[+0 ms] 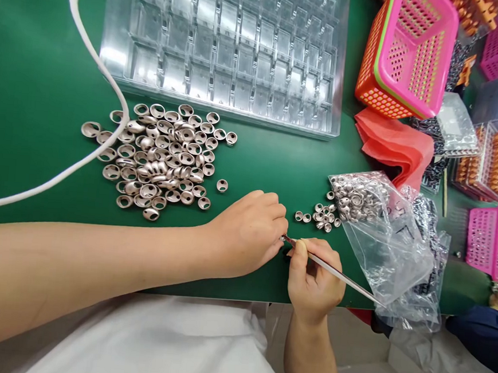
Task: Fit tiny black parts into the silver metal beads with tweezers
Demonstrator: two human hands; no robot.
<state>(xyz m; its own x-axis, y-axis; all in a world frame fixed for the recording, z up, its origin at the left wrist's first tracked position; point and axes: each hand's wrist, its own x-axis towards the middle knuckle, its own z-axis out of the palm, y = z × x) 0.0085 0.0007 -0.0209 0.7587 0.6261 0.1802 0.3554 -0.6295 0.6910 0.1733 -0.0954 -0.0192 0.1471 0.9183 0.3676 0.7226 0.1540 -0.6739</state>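
My left hand is closed over the green table, its fingertips pinching a small shiny metal part that is mostly hidden. My right hand grips a slim silver tool with a dark tip, much like tweezers. The tool's tip meets the small part at my left fingertips. A pile of metal rings, each with holes in its side, lies beyond my left forearm. Just past my hands sit several smaller metal pieces, spilling from an open clear plastic bag.
A clear compartment tray stands at the back, with a white cable curving over the table and rings. Stacked plastic baskets, red cloth and a small pink basket are on the right. Another person's dark sleeve shows lower right.
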